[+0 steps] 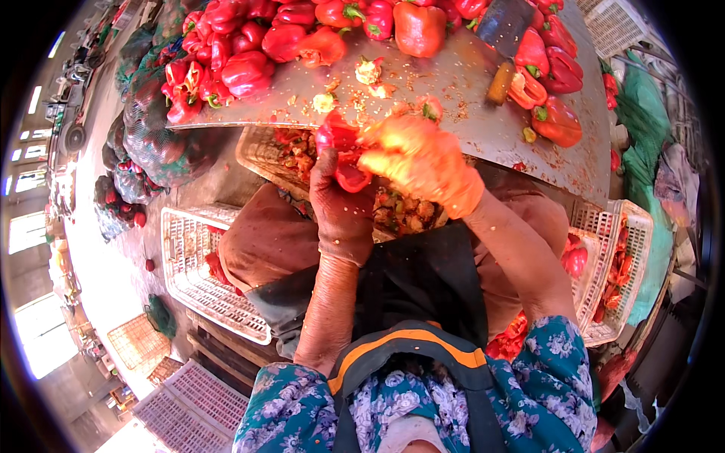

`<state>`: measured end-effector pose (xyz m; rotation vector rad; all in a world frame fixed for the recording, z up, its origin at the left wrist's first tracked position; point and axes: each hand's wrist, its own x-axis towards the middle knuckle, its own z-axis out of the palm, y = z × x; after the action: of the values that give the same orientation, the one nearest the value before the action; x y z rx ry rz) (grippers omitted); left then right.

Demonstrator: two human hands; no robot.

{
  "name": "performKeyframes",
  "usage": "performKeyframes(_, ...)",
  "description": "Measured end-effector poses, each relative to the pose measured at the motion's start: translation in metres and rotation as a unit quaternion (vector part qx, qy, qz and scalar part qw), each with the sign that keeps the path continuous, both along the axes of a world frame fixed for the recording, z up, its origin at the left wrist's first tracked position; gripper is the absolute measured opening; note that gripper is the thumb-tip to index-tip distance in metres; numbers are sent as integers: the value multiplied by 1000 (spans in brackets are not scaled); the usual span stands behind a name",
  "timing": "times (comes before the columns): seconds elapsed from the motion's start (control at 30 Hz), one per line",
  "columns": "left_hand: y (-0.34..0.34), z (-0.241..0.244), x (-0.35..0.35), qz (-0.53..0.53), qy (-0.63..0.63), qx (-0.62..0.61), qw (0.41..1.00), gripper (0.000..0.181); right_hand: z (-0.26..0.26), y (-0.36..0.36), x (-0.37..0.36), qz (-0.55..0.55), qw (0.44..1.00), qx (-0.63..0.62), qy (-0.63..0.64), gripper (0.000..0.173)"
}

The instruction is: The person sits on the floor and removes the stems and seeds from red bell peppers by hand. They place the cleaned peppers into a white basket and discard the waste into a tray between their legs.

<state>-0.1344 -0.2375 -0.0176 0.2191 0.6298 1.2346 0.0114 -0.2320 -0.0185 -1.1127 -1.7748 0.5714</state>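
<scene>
My left hand (342, 212), in a dark red-stained glove, holds a cut-open red bell pepper (335, 133) just off the table's near edge. My right hand (425, 161), in an orange glove, is blurred with its fingers against the pepper's right side; whether they grip anything is hidden. By its knuckles shows a pepper piece with a green stem (431, 109). Under both hands, a plastic crate (255, 153) between my knees contains pepper cores and seeds (405, 212). On the metal tabletop (453, 73) lie cut-out cores (368, 71) and scattered seeds.
Whole red peppers (283, 42) are heaped along the table's far side. A knife with a wooden handle (500, 84) and dark blade (506, 25) rests among peppers. White crates (215, 289) stand left and right (634, 272), holding red pepper pieces. Filled mesh sacks (164, 130) lean at left.
</scene>
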Motion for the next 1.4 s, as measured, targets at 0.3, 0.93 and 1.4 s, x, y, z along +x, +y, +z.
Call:
performKeyframes(0.3, -5, -19, -18, -88, -46, -12, 995, 42, 21, 10, 4, 10, 920, -352, 174, 7)
performKeyframes(0.93, 82, -2, -66, -268, 166, -39, 948, 33, -19, -30, 41, -298, 841, -301, 337, 19)
performKeyframes(1.4, 77, -27, -73, -286, 255, -48, 922, 28, 64, 25, -24, -144, 964, -159, 159, 19)
